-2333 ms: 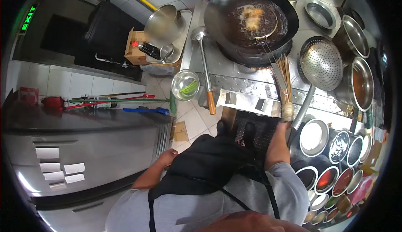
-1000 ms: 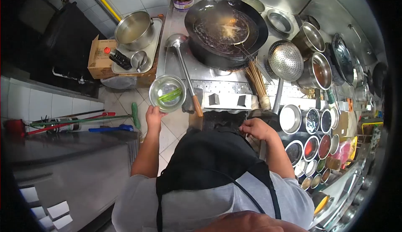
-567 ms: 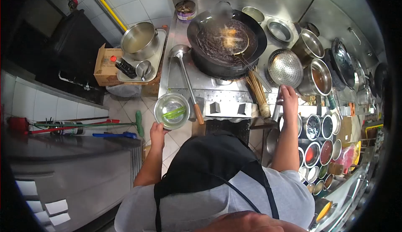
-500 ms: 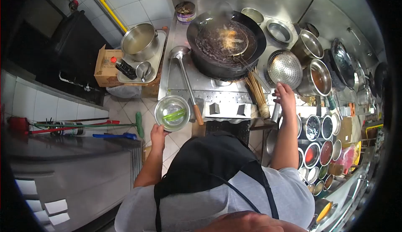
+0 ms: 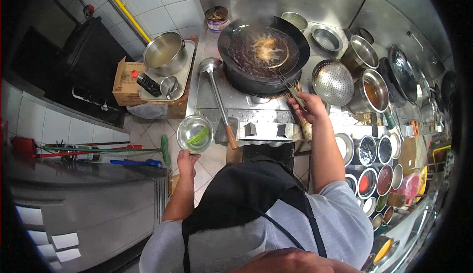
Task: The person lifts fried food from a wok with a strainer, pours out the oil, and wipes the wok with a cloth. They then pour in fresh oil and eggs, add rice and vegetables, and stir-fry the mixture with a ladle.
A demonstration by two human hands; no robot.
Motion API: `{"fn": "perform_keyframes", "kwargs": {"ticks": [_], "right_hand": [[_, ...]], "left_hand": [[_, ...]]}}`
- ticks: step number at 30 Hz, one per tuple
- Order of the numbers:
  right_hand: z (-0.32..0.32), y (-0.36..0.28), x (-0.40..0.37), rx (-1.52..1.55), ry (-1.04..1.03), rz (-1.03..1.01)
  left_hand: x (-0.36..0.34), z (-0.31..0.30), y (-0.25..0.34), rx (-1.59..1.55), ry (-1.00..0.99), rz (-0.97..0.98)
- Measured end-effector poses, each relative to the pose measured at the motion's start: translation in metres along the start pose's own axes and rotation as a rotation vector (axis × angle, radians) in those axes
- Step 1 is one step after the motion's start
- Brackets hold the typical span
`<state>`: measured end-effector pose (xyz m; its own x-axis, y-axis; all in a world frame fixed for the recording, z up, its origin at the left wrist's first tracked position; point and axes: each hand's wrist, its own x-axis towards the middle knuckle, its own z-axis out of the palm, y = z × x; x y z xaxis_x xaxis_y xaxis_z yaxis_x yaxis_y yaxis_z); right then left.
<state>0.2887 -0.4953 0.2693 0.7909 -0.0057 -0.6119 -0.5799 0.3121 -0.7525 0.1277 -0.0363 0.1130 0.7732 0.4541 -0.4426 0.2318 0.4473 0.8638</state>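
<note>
A metal bowl (image 5: pixel 183 129) with long green pieces (image 5: pixel 199 136) in it is gripped at its near rim by my left hand (image 5: pixel 187 160). My right hand (image 5: pixel 309 106) is closed around the handle of a wire strainer (image 5: pixel 288 59), whose round head lies in the dark liquid of the black wok (image 5: pixel 304 51). Pale golden food (image 5: pixel 264 48) bubbles in that wok. Below my right hand is a bamboo brush (image 5: pixel 305 129), partly hidden by it. To the left of the wok lies a ladle (image 5: pixel 218 96) with a wooden handle.
A perforated ladle (image 5: pixel 333 82) rests right of the wok, beside several metal pots (image 5: pixel 363 52). At the left, a tray (image 5: pixel 186 68) holds a pot (image 5: pixel 164 52), a dark bottle (image 5: pixel 149 85) and a small metal cup (image 5: pixel 169 86). Seasoning containers (image 5: pixel 367 150) stand at the right.
My right hand has moved left from the perforated ladle's handle area and taken hold of the strainer's handle. My left hand and the bowl have shifted slightly left.
</note>
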Motion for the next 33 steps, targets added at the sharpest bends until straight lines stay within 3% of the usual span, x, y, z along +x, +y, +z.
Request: {"fn": "perform_keyframes", "kwargs": {"ticks": [1,3,10,12,21,33], "right_hand": [[-0.004,0.003,0.006,0.000,0.002,0.000],[-0.008,0.008,0.017,0.107,-0.244,0.055],[-0.021,0.002,0.007,0.206,-0.218,0.057],[-0.016,0.005,0.003,0.050,-0.167,-0.057],[-0.026,0.019,-0.011,-0.030,-0.088,-0.206],[-0.041,0.026,-0.019,-0.231,0.018,-0.287]], "left_hand": [[0.005,-0.001,0.000,-0.024,0.000,-0.025],[0.016,0.000,-0.003,-0.051,-0.002,-0.052],[0.042,0.007,-0.017,-0.060,0.005,-0.144],[0.042,0.007,-0.018,-0.040,-0.019,-0.150],[0.046,0.002,-0.021,0.041,-0.080,-0.146],[0.045,0.001,-0.018,0.131,-0.082,-0.167]]}}
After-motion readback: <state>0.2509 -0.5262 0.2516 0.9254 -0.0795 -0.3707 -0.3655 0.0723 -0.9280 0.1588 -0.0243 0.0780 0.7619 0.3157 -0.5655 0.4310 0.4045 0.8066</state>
